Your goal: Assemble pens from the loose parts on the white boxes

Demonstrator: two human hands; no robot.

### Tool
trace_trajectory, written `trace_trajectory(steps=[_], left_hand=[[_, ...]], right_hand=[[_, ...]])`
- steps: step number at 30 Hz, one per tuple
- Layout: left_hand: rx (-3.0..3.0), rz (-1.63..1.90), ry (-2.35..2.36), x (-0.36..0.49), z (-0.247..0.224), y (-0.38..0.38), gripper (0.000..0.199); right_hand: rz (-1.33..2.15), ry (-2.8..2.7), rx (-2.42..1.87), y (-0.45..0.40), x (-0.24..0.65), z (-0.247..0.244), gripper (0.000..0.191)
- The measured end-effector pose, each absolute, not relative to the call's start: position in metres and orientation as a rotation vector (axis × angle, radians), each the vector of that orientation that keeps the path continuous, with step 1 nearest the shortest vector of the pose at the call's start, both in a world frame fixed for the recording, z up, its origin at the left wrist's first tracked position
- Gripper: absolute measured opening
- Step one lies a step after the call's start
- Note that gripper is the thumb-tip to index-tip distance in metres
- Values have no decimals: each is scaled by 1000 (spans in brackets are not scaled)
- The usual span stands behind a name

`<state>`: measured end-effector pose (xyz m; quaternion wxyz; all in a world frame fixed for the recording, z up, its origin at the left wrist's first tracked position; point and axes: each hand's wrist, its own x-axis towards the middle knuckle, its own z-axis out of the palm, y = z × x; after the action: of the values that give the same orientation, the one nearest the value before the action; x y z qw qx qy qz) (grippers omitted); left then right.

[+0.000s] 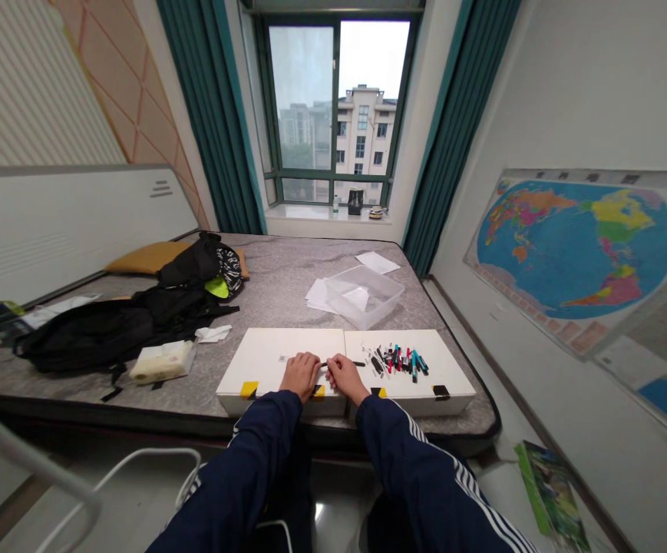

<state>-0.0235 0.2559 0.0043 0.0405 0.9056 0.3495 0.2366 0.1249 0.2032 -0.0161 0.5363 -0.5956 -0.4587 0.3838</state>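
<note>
- Left hand (301, 375): fingers curled close together; cannot tell what they pinch.
- Right hand (343, 376): fingers pinching a dark pen (359, 363).
- Loose pens (414, 365): on the right white box (440, 361).

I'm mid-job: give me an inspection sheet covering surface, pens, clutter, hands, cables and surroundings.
Surface: two white boxes side by side on a gray mattress.
Job's things: dark pen at the hands; pile of pens on the right box.
Clutter: clear tub, loose papers beyond the boxes; black backpack, tissue pack at left.
Hands: left hand and right hand both on the dark pen; whole or in parts, too small to tell.
Cables: white cord or tube at lower left, cannot tell which.
Surroundings: window ahead, teal curtains either side, world map on right wall.
</note>
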Motion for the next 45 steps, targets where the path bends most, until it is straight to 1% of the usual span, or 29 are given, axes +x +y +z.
trace_trajectory(steps=[4,8,19,25,29,35,37,41,43,45], left_hand=[[2717,730,1083,-23,3,258,19],[2668,727,1102,-23,2,259,13],[2749,744,1100,-24,1,256,25],[2665,807,1077,-23,-3,256,25],[2659,784,1074,-24,-3,257,16],[2639,820,1082,-24,-3,258,18],[2639,824,1072,-24,-4,259,19],[2647,812,1079,-25,-4,259,18],[2652,806,1086,-26,-2,258,18],[2653,796,1095,-27,0,257,18]], right_hand=[[915,-1036,-1360,205,125,-23,22],[909,-974,-1344,207,126,-27,22],[915,-909,-1286,207,129,-23,27],[930,-890,-1259,208,130,-26,28],[906,-851,-1236,209,131,-26,30],[904,-866,-1338,205,127,-17,29],[788,-998,-1449,199,137,-6,25],[295,-1454,-1714,182,183,27,18],[159,-1673,-1887,177,208,45,17],[94,-1877,-2054,174,226,57,17]])
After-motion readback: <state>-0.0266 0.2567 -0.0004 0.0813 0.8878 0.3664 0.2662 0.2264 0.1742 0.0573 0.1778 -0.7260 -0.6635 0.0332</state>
